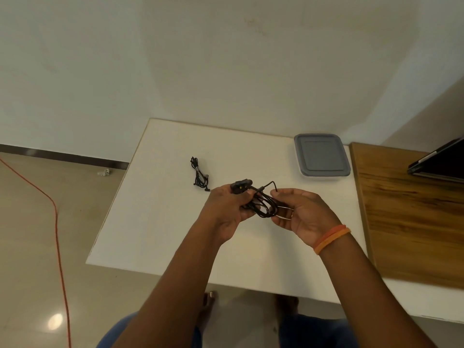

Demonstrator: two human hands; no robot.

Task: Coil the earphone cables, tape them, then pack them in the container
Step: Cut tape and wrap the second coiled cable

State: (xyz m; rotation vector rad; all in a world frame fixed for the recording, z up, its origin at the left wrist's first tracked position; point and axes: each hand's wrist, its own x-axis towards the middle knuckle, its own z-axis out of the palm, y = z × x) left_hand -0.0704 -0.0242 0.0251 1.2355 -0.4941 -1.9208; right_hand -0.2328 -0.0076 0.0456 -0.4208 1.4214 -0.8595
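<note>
The cable (pixel 263 205) held between the two hands is black, with a tiny yellow dot up near the left thumb. Past the grip, a second bundle (pixel 199 176) is black too, with a bit of grey. The table (pixel 155 197) under the hands is white. The box (pixel 322 157) off to the right has a grey lid. On the right wrist are two orange bands (pixel 331 238). Further right, the board (pixel 411 214) is brown with dark wood streaks. The cord (pixel 58 237) on the beige floor is red-orange.
</note>
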